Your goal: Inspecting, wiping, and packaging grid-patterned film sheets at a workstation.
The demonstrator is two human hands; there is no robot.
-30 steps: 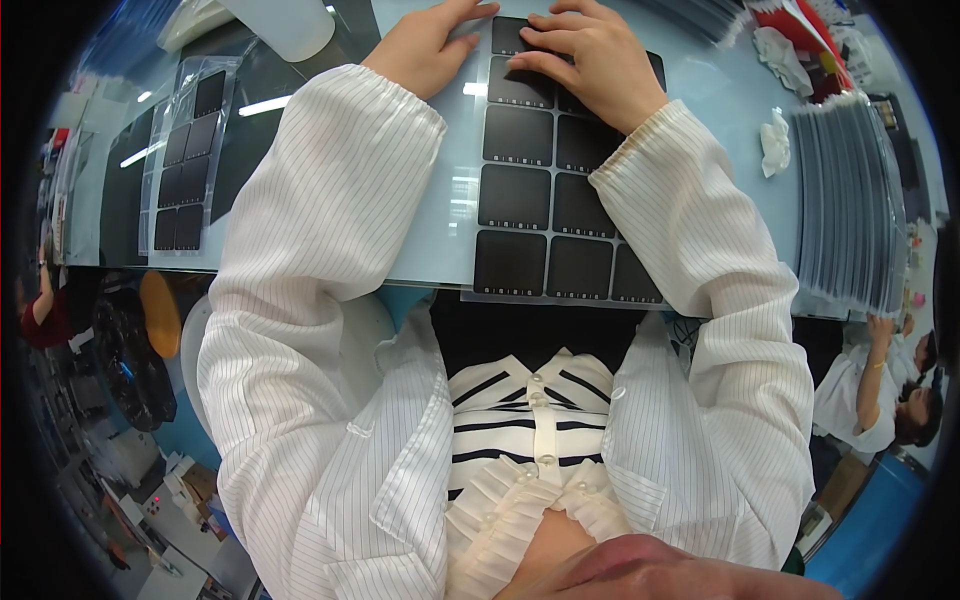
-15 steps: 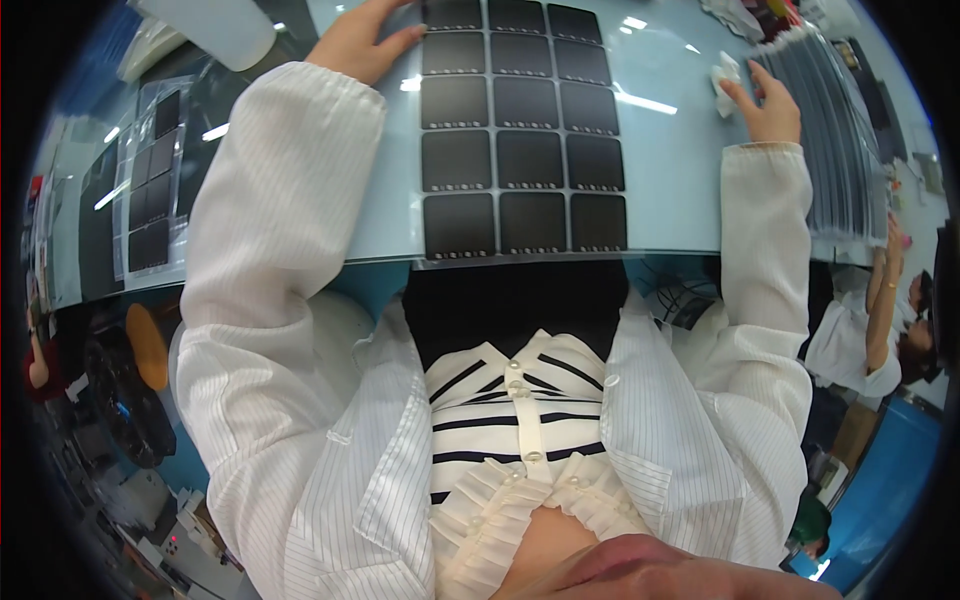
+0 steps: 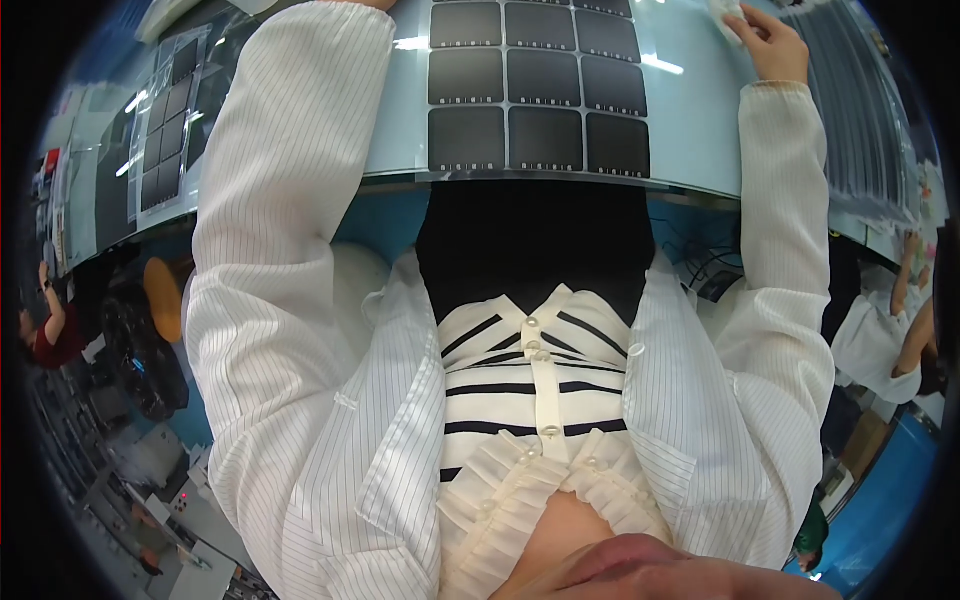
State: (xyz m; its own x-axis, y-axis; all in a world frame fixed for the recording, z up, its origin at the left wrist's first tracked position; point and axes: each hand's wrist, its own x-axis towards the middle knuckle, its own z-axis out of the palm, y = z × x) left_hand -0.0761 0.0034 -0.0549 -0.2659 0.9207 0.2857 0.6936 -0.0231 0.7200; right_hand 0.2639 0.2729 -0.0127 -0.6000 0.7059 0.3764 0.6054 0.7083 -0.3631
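Lying flat, the dark-panelled sheet [image 3: 543, 76] points lengthwise straight ahead.

Lane: right of dark sheet [image 3: 545, 138]
Bare surface [image 3: 695, 125] to right hand [image 3: 778, 47]; left sleeve [image 3: 295, 140], grey stack [image 3: 855, 130] block sides.

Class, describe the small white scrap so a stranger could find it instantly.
Begin at the shiny, pale table across the top. On its right side, the right hand holds the small white scrap. Its whiteness sets it apart from the dark-squared sheet to its left and the grey stack to its right.
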